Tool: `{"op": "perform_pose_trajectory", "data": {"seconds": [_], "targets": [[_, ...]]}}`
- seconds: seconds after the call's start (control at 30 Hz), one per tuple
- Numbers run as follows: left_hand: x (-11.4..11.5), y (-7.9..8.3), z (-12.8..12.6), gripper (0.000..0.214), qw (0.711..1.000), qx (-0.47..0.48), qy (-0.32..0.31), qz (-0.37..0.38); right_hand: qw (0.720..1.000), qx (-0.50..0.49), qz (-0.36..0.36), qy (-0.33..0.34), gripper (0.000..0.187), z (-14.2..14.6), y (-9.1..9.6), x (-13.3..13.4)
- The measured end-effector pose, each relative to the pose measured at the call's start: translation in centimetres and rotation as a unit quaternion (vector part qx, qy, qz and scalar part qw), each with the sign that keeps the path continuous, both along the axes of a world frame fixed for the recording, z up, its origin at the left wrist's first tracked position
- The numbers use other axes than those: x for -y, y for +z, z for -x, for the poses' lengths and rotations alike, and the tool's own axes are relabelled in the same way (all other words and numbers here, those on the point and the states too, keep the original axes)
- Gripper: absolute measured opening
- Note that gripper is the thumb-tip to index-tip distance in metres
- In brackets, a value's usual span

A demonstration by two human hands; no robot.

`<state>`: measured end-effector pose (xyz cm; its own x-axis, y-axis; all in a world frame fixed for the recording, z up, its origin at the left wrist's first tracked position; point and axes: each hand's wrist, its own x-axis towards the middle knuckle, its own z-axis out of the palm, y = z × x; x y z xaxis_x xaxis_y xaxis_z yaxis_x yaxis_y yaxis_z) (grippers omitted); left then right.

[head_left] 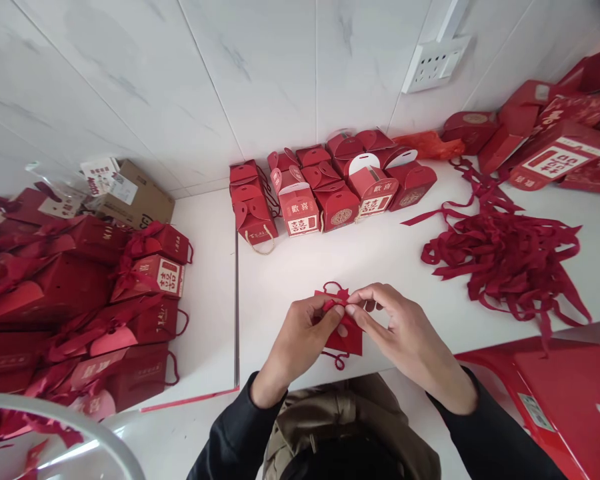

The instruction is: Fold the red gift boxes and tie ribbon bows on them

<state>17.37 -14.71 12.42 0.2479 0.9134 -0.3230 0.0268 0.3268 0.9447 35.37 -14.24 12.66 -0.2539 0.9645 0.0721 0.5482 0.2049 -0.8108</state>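
Left hand [295,340] and right hand [410,327] pinch the red ribbon [343,295] — thumbs close together — over a box [351,342] (also red).

Red box [353,343] and its ribbon [343,295] partly hidden behind the hands [296,339]

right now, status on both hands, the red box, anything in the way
Left hand, right hand: both pinching red ribbon. Red box beneath, partly hidden by hands. Ribbon pile off right, nothing seen blocking.
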Motion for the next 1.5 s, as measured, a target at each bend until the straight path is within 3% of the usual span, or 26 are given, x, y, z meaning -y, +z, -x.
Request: {"op": "perform_pose_trajectory", "data": {"seconds": [0.3,0.47,0.67,0.83,1.07,1.27,1.5], "targets": [[-0.6,0.7,0.4,0.033,0.998,0.052,0.035,0.026,0.994,0.003,-0.108,0.035,0.006,0.2,-0.4,1.4],[-0.1,0.4,0.7,0.031,0.998,0.053,0.029,0.018,0.991,0.019,-0.127,0.043,0.008,0.3,-1.2,1.5],[0.1,-0.3,0.9,0.021,0.999,0.027,0.029,-0.004,0.995,0.014,-0.082,0.053,0.020,0.5,-1.4,1.5],[0.2,-0.6,1.1,0.021,0.998,-0.037,0.015,-0.049,0.998,0.004,-0.059,0.023,0.010,0.6,-1.6,1.0],[0.2,-0.5,0.8,0.020,0.990,-0.119,0.002,-0.081,0.999,-0.001,0.009,-0.050,0.011,-0.2,-1.6,0.9],[0.3,-0.1,0.5,0.026,0.990,-0.105,-0.005,-0.089,0.999,-0.038,0.027,0.007,0.018,0.4,-1.4,1.0],[0.5,-0.4,0.5,0.026,0.978,-0.160,-0.014,-0.131,0.985,-0.108,0.135,-0.002,0.019,0.5,-1.0,0.6]]}}
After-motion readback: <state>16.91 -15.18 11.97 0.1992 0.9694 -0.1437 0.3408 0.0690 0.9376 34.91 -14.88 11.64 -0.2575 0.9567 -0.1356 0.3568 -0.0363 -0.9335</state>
